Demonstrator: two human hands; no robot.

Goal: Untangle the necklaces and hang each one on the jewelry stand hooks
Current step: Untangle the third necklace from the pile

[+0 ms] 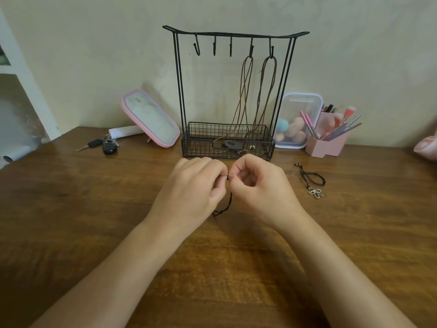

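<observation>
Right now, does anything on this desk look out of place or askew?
Nothing spilled or damaged. The two brown necklaces on the jewelry stand hang so long their pendants lie in its wire basket. A flower-pendant necklace lies loose on the table, not yet hung.

This looks like a home, at a dressing corner set up against a plain pale wall (94,43). A wooden tabletop (94,209) carries personal grooming things along its far edge: a pink-framed mirror (151,119) left of centre, a black wire jewelry stand (236,33) in the middle with cord necklaces (246,91) on its hooks, and at right a clear box (298,102) of makeup sponges (293,131) beside a pink holder (326,145) of brushes (348,113). House and car keys (107,145) lie at left, and a white shelf (23,74) stands at the far left edge.
</observation>
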